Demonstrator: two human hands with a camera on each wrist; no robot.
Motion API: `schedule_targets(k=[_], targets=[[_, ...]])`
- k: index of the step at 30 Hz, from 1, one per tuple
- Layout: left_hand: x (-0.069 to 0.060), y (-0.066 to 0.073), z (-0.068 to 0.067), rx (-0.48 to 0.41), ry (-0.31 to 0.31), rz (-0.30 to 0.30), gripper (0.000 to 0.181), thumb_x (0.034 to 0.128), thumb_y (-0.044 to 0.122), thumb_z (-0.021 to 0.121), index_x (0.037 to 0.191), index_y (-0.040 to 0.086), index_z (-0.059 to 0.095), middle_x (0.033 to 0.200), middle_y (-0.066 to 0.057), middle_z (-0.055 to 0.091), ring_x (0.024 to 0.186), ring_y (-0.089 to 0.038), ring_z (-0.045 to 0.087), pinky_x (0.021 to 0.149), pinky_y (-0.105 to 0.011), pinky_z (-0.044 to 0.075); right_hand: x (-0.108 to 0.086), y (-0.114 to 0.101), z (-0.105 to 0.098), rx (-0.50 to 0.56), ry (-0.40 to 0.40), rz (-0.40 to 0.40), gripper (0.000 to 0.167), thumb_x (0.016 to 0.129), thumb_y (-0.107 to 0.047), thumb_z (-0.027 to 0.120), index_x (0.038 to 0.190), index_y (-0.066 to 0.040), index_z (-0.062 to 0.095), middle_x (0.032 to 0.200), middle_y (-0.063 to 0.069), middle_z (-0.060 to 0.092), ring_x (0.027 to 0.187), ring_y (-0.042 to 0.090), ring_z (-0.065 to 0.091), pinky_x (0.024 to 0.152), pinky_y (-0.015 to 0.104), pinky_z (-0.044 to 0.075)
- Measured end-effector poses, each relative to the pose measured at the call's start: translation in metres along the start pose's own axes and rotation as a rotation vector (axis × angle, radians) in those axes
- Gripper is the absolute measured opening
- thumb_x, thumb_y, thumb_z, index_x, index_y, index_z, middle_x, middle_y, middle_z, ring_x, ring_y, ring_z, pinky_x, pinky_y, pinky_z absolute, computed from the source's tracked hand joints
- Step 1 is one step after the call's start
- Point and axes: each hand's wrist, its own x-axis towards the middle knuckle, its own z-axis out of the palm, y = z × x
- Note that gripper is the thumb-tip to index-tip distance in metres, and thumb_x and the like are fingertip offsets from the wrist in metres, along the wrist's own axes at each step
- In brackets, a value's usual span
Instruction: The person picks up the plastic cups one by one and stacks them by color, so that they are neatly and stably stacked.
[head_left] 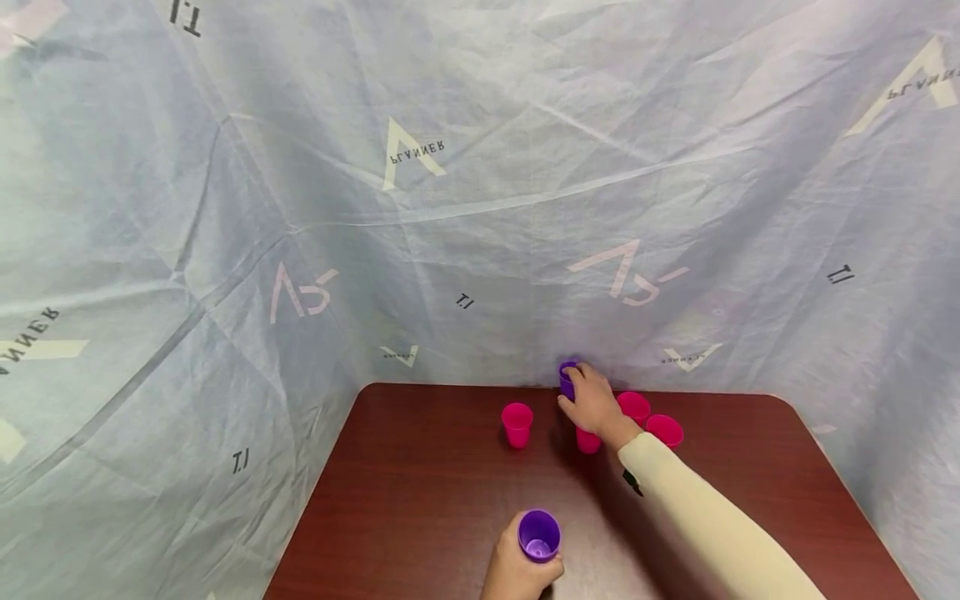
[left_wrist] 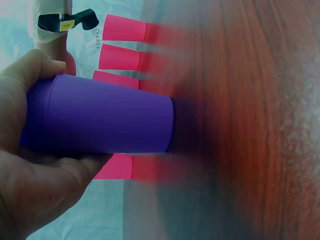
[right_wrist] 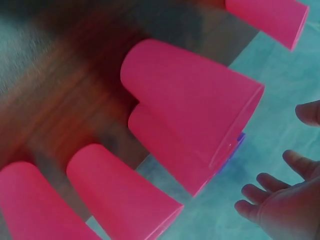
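Observation:
Low in the head view, my left hand (head_left: 513, 571) grips a purple cup (head_left: 539, 536) with its mouth up. In the left wrist view, fingers and thumb wrap round the wide end of this purple cup (left_wrist: 110, 115). My right hand (head_left: 594, 407) is stretched out to a second purple cup (head_left: 567, 381) at the table's far edge. In the right wrist view, my right hand (right_wrist: 290, 205) has its fingers spread, apart from the cups; a bit of purple rim (right_wrist: 235, 151) shows behind a pink cup (right_wrist: 195, 95). The right forearm partly hides a pink cup (head_left: 588, 441).
A pink cup (head_left: 517, 425) stands alone to the left on the brown table (head_left: 420, 483). Two more pink cups (head_left: 633, 406) are close together to the right, partly behind the right wrist. A printed grey cloth (head_left: 480, 250) hangs behind the table.

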Motion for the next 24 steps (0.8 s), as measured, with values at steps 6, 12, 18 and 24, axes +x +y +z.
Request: schedule_targets(k=[6,12,18,24], targets=[[0.003,0.004,-0.002,-0.029,-0.041,-0.04,0.051,0.0649,0.011,0.091,0.108,0.029,0.07,0.09,0.015,0.072,0.086,-0.006,0.07,0.083,-0.027,0.059,0.019,0.008,-0.002,-0.059,-0.066,0.039,0.061,0.096,-0.025,0.068,0.148,0.002,0.052,0.151,0.035,0.047,0.142,0.054,0.046,0.119,0.068,0.037],[0.004,0.0,-0.003,-0.032,-0.06,-0.003,0.05,0.0664,0.012,0.091,0.109,0.027,0.07,0.092,0.013,0.073,0.086,-0.004,0.07,0.082,-0.028,0.06,0.035,0.015,0.0,-0.073,-0.131,0.042,0.063,0.096,-0.023,0.069,0.15,0.001,0.051,0.152,0.036,0.046,0.146,0.053,0.042,0.121,0.068,0.036],[0.004,-0.004,-0.002,-0.018,-0.059,0.019,0.051,0.0657,0.014,0.091,0.11,0.025,0.07,0.093,0.013,0.073,0.088,0.001,0.068,0.083,-0.027,0.06,0.046,0.023,0.007,-0.094,-0.18,0.053,0.066,0.095,-0.024,0.071,0.152,0.004,0.049,0.15,0.038,0.046,0.142,0.054,0.045,0.12,0.065,0.038],[0.003,-0.005,-0.003,-0.033,-0.064,0.029,0.051,0.0657,0.012,0.091,0.11,0.025,0.07,0.094,0.013,0.074,0.088,0.002,0.067,0.084,-0.027,0.06,0.052,0.024,0.008,-0.118,-0.217,0.05,0.065,0.094,-0.023,0.071,0.148,0.006,0.051,0.143,0.037,0.052,0.136,0.053,0.051,0.116,0.063,0.043]])
